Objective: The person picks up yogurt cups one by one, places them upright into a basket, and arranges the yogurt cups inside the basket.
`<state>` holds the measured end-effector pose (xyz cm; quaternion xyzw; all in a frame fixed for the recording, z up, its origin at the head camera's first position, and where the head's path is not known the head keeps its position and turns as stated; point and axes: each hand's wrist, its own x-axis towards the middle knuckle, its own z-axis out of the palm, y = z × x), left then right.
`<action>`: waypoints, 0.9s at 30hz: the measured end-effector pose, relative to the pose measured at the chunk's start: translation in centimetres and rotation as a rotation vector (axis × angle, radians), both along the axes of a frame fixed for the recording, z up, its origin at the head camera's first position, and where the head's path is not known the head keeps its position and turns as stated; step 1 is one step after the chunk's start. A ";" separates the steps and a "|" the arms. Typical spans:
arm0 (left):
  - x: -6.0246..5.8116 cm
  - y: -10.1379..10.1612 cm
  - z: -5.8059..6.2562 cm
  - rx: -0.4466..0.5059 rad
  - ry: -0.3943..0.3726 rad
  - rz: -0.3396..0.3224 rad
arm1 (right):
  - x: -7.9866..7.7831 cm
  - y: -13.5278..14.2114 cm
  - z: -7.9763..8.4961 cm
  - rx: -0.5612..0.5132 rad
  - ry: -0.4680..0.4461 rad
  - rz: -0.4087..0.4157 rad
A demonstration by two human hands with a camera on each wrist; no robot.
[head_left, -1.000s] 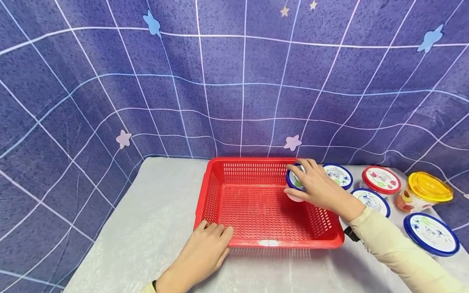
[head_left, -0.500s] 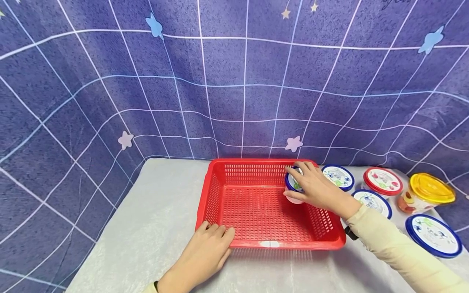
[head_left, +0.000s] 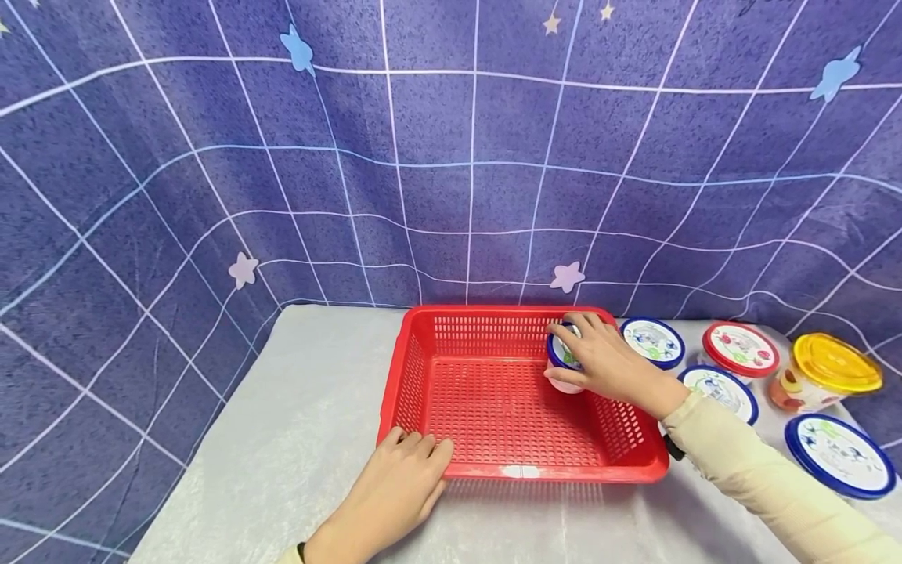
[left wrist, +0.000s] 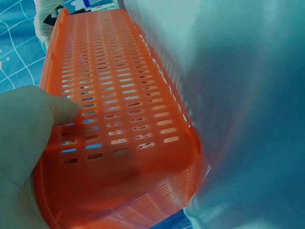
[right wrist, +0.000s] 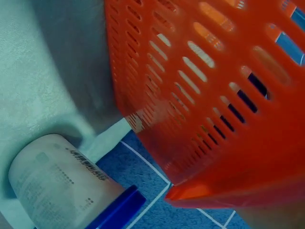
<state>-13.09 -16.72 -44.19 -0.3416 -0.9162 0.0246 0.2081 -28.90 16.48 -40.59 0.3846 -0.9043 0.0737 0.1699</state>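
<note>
A red plastic basket [head_left: 517,471] with slotted walls sits on the pale cloth. My left hand [head_left: 402,478] grips its front rim near the left corner, fingers over the edge. In the left wrist view the thumb [left wrist: 64,110] lies against the outer wall. At the basket's back right corner, a small tub [head_left: 564,352] with a blue-rimmed lid stands inside, roughly upright. My right hand [head_left: 609,356] holds that tub from the right, reaching over the side wall and covering part of the lid. Whether the tub touches the basket floor, I cannot tell.
Right of the basket stand several tubs: two blue-lidded ones [head_left: 651,342] close by, a red-lidded one [head_left: 740,349], a yellow-lidded one [head_left: 831,368] and a larger blue-lidded tub [head_left: 838,454] nearer the front. A purple gridded curtain [head_left: 451,196] hangs behind the table.
My right hand and the tub in it have shifted very slightly left relative to the basket. The left hand stays on the rim. The whole head view has drifted a little.
</note>
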 end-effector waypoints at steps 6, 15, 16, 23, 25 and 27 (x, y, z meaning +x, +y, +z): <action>0.0 0.0 -0.2 0.008 0.016 -0.010 | -0.3 0.2 -0.6 -0.014 -0.013 0.010; 0.0 0.0 -0.1 -0.002 0.006 -0.002 | -1.0 0.4 -1.2 -0.040 -0.009 0.054; 0.0 0.0 -0.1 -0.004 0.006 -0.002 | -1.1 0.5 -1.2 -0.042 -0.010 0.055; 0.0 0.0 -0.1 -0.007 0.000 0.004 | -0.9 0.4 -1.4 -0.033 -0.012 0.048; 0.0 0.0 0.0 -0.009 -0.004 0.006 | -0.8 0.4 -1.5 -0.031 -0.013 0.046; 0.1 0.0 0.0 -0.011 -0.006 0.009 | -0.8 0.3 -1.5 -0.028 -0.011 0.043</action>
